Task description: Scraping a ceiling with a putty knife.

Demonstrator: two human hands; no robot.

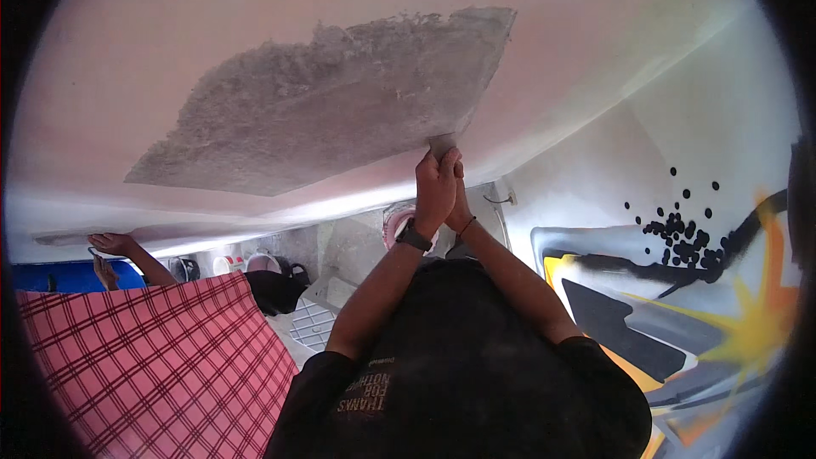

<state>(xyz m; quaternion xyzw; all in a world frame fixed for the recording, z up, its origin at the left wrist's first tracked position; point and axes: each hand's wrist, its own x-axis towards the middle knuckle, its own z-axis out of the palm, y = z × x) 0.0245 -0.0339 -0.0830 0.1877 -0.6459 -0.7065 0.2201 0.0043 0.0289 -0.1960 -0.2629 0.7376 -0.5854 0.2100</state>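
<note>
Flat tool [442,144] | points toward patch [340,106] | long axis unclear | grip: left hand [434,185] grasping it, right hand [461,189] unclear

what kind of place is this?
Probably a room being plastered or renovated: a large rough-edged grey patch on a pale surface, a small flat tool held at the patch's lower right, and several buckets below.

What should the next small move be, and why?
Probably slide the flat grey rectangular tool leftward along the lower edge of the mottled grey patch: the left hand holds it at that edge's right end, the right hand close beside, and pinkish-white wall surface borders the patch.
</note>
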